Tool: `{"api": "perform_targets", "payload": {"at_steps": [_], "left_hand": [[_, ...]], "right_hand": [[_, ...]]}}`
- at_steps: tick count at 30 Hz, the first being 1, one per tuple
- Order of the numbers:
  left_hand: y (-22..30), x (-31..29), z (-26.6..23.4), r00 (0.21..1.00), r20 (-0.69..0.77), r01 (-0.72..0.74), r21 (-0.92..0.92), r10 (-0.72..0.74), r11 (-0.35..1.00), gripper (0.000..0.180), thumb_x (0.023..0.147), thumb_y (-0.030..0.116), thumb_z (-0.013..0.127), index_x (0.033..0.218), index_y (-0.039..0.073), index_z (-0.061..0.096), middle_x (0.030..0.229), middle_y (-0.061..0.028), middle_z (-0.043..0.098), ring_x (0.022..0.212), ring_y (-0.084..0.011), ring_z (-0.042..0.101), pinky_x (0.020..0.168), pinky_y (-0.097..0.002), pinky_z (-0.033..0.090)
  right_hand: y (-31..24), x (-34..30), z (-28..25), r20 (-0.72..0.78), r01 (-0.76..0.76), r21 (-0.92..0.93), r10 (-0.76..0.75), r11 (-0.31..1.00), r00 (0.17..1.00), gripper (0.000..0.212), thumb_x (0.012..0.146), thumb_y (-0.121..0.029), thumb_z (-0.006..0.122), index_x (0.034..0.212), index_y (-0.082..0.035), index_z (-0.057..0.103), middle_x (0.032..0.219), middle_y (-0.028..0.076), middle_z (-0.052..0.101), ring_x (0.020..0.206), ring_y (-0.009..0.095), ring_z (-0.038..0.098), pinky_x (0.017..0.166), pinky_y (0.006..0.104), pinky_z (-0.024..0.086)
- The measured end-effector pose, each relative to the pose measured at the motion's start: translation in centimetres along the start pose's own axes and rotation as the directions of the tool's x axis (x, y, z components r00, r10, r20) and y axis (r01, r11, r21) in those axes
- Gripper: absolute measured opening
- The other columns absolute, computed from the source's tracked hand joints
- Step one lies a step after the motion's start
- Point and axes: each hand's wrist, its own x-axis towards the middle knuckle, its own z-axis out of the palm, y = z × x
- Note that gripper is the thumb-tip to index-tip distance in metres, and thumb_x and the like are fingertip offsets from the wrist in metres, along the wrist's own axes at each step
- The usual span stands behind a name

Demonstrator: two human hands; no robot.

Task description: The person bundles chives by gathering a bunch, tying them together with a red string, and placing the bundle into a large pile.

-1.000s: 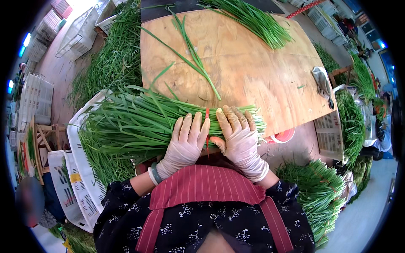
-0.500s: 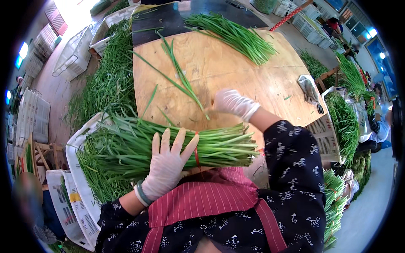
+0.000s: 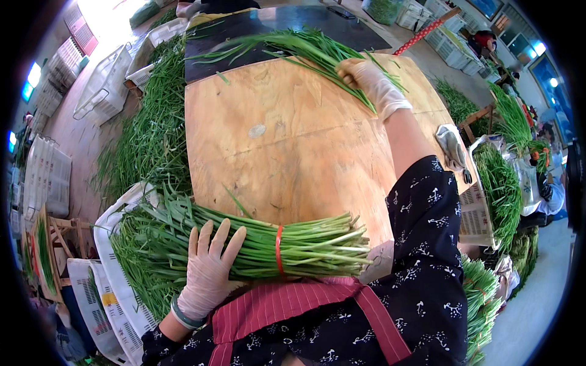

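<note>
Loose greens [image 3: 262, 41] are now being cleared to the table's [image 3: 293, 152] far pile [image 3: 332, 46], seemingly gripped by the right hand [image 3: 366, 79]. Tied greens [image 3: 317, 250] are being steadied up front by the spread left hand [image 3: 207, 268]. Letting go is probably being needed next.

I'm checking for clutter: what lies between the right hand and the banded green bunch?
In the head view: loose stalk ends below the right hand, then bare wooden board to the banded green bunch.

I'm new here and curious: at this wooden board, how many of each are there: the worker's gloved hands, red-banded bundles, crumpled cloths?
Left gloved hand and right gloved hand: 2
Red-banded bundle: 1
Crumpled cloth: 1
Total: 4
</note>
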Motion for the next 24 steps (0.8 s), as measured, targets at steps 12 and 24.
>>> {"api": "perform_targets", "payload": {"at_steps": [12, 24], "left_hand": [[-0.8, 0.6, 0.8, 0.999, -0.028, -0.018, 0.022, 0.019, 1.0, 0.1, 0.044, 0.038, 0.081, 0.13, 0.011, 0.038, 0.13, -0.0153, 0.037, 0.118, -0.0387, 0.033, 0.1, -0.0549, 0.025], [-2.8, 2.2, 0.3, 0.999, 0.004, -0.045, -0.136, 0.046, 0.99, 0.109, 0.044, 0.036, 0.082, 0.136, 0.01, 0.03, 0.13, -0.0138, 0.038, 0.12, -0.0353, 0.034, 0.104, -0.0501, 0.024]], "right_hand": [[15.9, 5.7, -12.2, -0.598, -0.376, -0.66, -0.153, 0.651, 0.787, 0.042, 0.089, -0.042, 0.048, 0.089, -0.002, 0.062, 0.075, 0.013, 0.064, 0.059, 0.026, 0.058, 0.056, 0.0349, 0.047], [0.2, -21.4, 13.5, 0.645, 0.681, -0.633, -0.236, 0.369, 0.727, 0.076, 0.071, -0.047, 0.065, 0.124, 0.001, 0.039, 0.11, 0.022, 0.054, 0.103, 0.033, 0.054, 0.084, 0.0373, 0.044]]}}
